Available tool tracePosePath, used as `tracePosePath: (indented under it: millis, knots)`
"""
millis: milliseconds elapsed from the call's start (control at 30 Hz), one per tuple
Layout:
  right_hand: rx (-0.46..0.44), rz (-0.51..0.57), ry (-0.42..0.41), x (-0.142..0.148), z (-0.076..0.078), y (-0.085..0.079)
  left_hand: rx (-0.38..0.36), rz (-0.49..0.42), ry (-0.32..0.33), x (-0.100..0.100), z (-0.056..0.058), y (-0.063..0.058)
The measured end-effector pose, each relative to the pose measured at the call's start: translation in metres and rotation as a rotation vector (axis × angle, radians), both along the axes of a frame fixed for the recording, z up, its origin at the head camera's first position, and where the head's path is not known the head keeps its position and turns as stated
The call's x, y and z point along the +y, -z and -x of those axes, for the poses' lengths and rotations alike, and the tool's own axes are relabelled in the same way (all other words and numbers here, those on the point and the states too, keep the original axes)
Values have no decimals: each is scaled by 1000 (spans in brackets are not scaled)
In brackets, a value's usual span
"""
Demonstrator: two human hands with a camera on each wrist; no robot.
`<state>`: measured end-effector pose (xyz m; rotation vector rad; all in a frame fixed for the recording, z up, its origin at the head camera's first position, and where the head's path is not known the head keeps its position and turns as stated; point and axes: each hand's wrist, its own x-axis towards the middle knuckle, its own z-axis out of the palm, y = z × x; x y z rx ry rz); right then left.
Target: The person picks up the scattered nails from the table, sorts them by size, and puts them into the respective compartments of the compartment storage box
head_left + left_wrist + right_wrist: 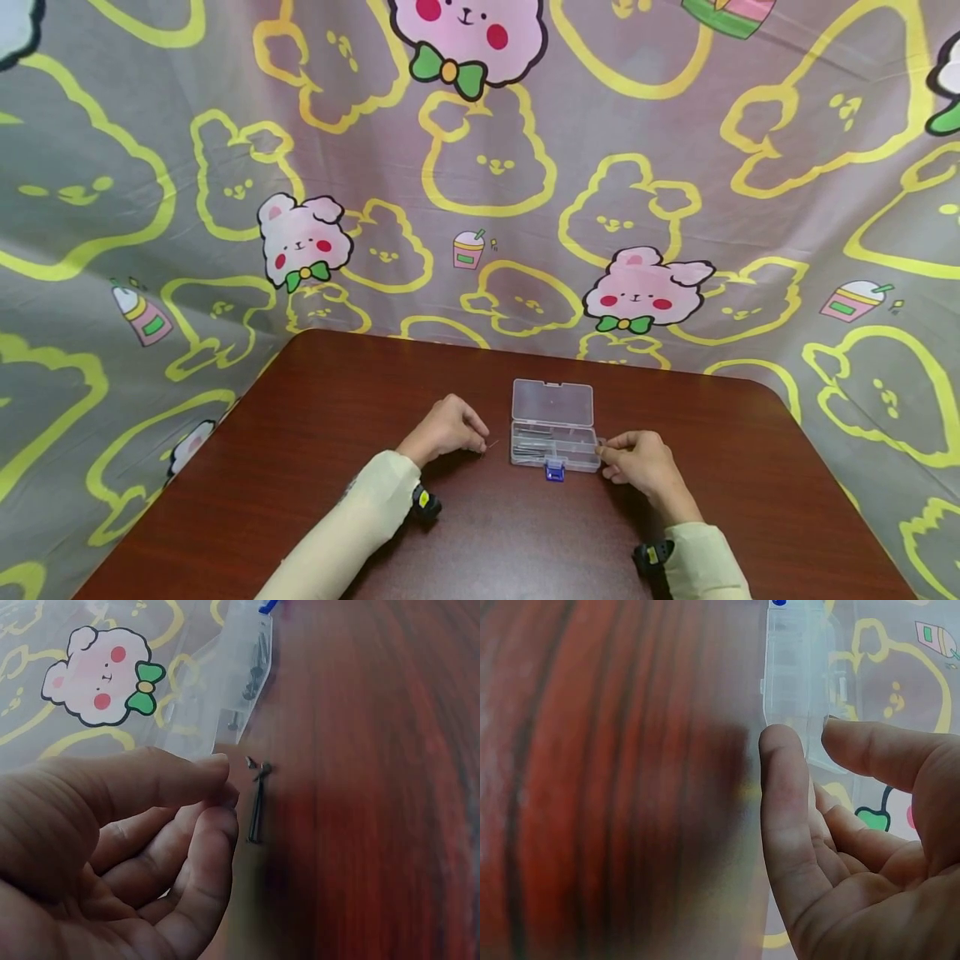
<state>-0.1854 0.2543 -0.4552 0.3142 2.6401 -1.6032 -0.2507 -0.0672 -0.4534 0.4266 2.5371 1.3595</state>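
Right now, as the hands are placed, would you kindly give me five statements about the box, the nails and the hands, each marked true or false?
1. The lid of the box is closed. False: it is open.
2. The blue latch is on the box's side nearest the person. True.
3. The right hand is at the box's left end. False: it is at the right end.
4. Nails show outside the box, close by the left hand. True.
5. The table is white. False: it is reddish brown.
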Motion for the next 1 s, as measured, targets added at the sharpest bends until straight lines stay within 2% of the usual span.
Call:
tracePosePath:
  millis: [233, 467, 733, 900, 1000]
  knots:
    - [-2, -1, 3, -1, -1, 0, 51, 64, -11, -10, 2, 4]
    - [-2, 3, 8, -1, -2, -1, 21, 50, -10, -14, 2, 5]
    - [-12, 6, 9, -1, -2, -1, 24, 71, -12, -15, 1, 5]
    - [-9, 9, 10, -1, -1, 0, 62, 104, 11, -15, 1, 6]
    - [-7, 7, 10, -1, -1, 0, 121, 159, 30, -14, 1, 6]
